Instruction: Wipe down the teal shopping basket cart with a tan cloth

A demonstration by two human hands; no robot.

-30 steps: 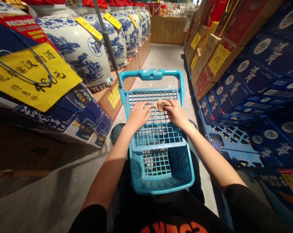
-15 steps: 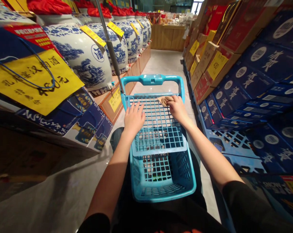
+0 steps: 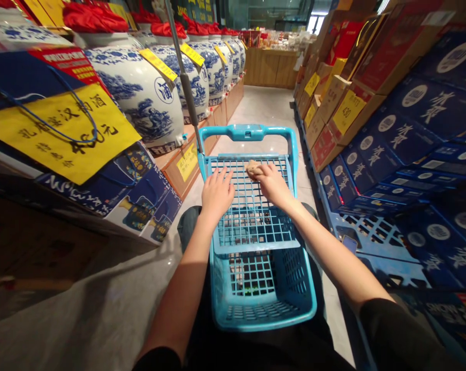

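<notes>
A blue plastic shopping basket [image 3: 312, 304] with a long handle stands between my knees. Its upper grid panel [image 3: 256, 238] lies under both hands. My left hand [image 3: 217, 193] rests flat on the left part of the grid, fingers spread and holding nothing. A crumpled brown cloth [image 3: 253, 170] is bunched under the fingers of my right hand [image 3: 273, 184], pressed against the grid near its upper middle. Part of the cloth is hidden by those fingers. The basket's handle bar [image 3: 248, 133] is beyond both hands, touched by neither.
Large blue-and-white jars [image 3: 140, 98] with red covers line the left, behind gift boxes bearing a yellow price sign [image 3: 63, 131]. Stacked blue cartons [image 3: 406, 134] stand on a blue pallet [image 3: 366, 229] at right, with a phone-like object [image 3: 349, 243] on it. A wooden counter [image 3: 269, 67] is at the far end.
My right hand has slid the brown cloth leftward and slightly nearer across the grid. My left hand stays on the grid. The whole view has shifted a little.
</notes>
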